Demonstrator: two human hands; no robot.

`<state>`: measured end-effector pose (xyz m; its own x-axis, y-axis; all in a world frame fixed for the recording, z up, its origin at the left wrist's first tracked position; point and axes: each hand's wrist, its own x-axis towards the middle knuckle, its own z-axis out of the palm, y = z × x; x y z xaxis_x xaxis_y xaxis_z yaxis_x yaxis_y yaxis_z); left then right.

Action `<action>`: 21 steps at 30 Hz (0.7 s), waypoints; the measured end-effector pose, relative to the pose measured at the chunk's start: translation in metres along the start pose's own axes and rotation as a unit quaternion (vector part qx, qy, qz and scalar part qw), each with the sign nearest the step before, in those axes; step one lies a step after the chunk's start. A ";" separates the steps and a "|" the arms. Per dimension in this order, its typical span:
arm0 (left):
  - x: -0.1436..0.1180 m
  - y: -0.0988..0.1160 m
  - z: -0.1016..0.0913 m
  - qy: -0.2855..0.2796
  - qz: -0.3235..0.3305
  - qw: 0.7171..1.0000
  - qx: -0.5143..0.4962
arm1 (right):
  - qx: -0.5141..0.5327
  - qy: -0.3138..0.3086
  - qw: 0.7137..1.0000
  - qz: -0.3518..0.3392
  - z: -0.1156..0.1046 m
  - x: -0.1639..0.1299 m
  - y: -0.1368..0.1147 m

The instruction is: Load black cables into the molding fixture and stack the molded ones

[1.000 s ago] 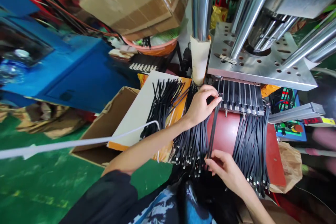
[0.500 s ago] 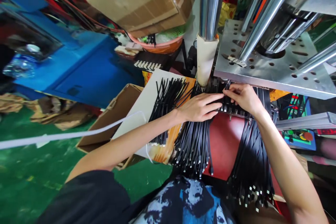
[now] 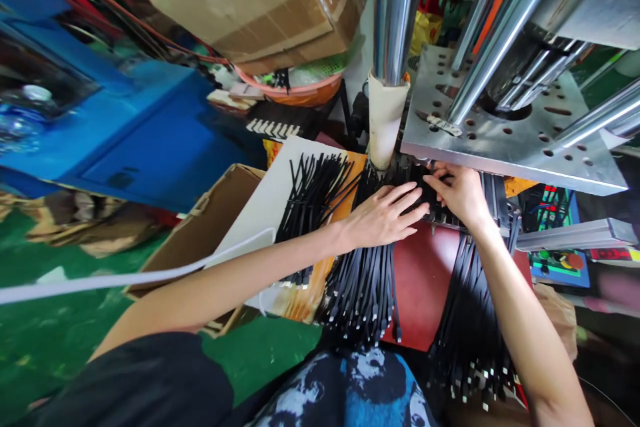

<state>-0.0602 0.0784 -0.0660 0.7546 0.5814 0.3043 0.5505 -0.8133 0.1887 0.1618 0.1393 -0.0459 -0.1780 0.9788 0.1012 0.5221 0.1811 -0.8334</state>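
My left hand (image 3: 387, 215) lies palm down with its fingers spread, over the upper part of a bundle of black cables (image 3: 363, 287) with silvery plug ends. Close beside it, my right hand (image 3: 457, 193) has thumb and fingers bent together in a pinch at the dark mould (image 3: 445, 217) beneath the press plate; what they hold, if anything, is hidden. A second bundle of black cables (image 3: 473, 307) hangs below my right wrist from the mould's right side. Left of my left hand, more black cables (image 3: 315, 193) lie on a white board.
The steel press plate (image 3: 520, 140) overhangs my right hand, and a wrapped steel column (image 3: 387, 117) stands just behind my hands. A red surface (image 3: 425, 280) shows between the hanging bundles. At left are an open cardboard box (image 3: 210, 213) and a blue machine (image 3: 145, 127).
My left hand's fingers have spread wider, and it sits slightly lower. The right hand stays pinched at the mould, its fingers a little further under the plate. The whole view has shifted slightly.
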 end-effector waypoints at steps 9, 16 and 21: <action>-0.004 0.025 0.003 0.012 -0.068 0.994 -0.083 | -0.373 -0.022 0.916 -0.143 -0.010 -0.075 -0.012; 0.010 0.015 -0.013 -0.048 -0.063 0.996 0.026 | -0.504 -0.033 0.859 -0.088 0.000 -0.045 -0.020; 0.042 0.001 -0.024 -0.037 -0.111 0.990 0.075 | -0.506 -0.015 0.860 -0.072 0.000 -0.006 -0.024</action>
<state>-0.0365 0.1011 -0.0301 0.6299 0.7501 0.2013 0.7486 -0.6555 0.1000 0.1504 0.1290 -0.0266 -0.3147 0.9392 0.1372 0.9484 0.3051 0.0865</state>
